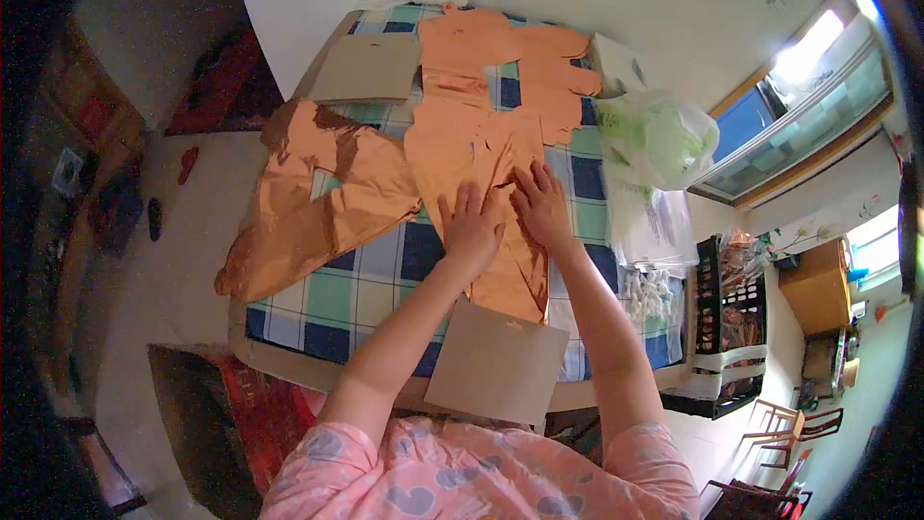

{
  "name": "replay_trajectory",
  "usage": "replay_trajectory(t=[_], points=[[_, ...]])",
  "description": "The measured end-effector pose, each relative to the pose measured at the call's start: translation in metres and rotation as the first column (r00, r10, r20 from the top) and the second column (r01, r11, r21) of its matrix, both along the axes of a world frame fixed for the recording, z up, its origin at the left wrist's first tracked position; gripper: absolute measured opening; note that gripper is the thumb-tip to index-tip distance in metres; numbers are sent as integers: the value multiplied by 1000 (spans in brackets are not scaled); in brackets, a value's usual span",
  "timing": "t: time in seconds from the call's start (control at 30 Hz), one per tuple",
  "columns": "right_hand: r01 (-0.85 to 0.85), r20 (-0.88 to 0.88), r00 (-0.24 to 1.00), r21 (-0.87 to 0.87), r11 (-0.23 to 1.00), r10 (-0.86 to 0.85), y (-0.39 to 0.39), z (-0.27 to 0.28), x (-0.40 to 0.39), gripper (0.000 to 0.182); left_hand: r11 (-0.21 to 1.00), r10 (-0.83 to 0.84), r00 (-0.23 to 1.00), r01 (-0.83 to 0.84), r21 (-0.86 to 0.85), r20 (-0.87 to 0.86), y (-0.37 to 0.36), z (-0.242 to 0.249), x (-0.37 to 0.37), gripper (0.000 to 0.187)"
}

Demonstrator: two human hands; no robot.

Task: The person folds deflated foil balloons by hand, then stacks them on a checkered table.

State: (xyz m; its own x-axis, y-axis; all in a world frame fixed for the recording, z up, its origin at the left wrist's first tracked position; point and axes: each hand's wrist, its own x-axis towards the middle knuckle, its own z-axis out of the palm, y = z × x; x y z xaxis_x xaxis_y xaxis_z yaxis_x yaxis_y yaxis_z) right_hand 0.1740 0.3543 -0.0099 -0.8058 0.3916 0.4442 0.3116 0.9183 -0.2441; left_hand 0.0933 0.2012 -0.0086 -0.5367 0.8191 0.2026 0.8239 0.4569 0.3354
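My left hand (472, 229) lies palm down on a flat rose-gold foil balloon (500, 279), its fingers stretched out. Beside it, my right hand (542, 207) presses on the same foil, fingers spread. Nothing is gripped in either hand. More uninflated foil balloons (472, 39) lie flat toward the far edge. At the left, a crumpled, shiny foil balloon (327, 221) hangs partly over the table edge. One grey-brown cardboard piece (499, 361) with a hang hole rests at the near edge, and another cardboard piece (366, 67) lies at the far left.
A checked cloth (356, 284) covers the table. On its right are a translucent bag with something green (664, 135), a stack of clear plastic bags (650, 226) and small white items (650, 294). A black crate (710, 299) with foil packets stands beyond the right edge.
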Motion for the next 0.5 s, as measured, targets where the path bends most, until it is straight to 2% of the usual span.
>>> replay_trajectory(t=[0.07, 0.17, 0.27, 0.3, 0.37, 0.43, 0.47, 0.5], points=[[-2, 14, 1000, -18, 1000, 3, 1, 1, 0, 41, 999, 32, 999, -31, 42, -24, -2, -4, -2, 61], [9, 43, 999, -34, 999, -8, -3, 2, 0, 42, 996, -27, 999, 31, 86, -45, -8, -7, -1, 60], [45, 28, 999, 55, 998, -46, -7, 1, 0, 41, 983, -181, 972, 184, -8, 148, -18, 9, 4, 52], [43, 57, 997, 30, 999, -45, -7, 2, 0, 42, 989, -84, 989, 67, 134, 123, -21, 8, 1, 49], [49, 113, 993, -23, 999, -46, -7, 3, 1, 44, 900, 112, 987, -150, 409, 114, -33, 6, -11, 43], [50, 101, 994, -18, 999, -48, -8, 2, 0, 44, 815, 73, 886, -317, 486, 457, -41, -5, -36, 34], [48, 96, 994, -14, 999, -46, -9, 2, 0, 44, 766, 31, 794, -410, 496, 608, -41, -11, -44, 30], [49, 106, 993, -14, 999, -47, -9, 1, 0, 44, 759, -4, 646, -495, 423, 763, -43, -1, -46, 26]])
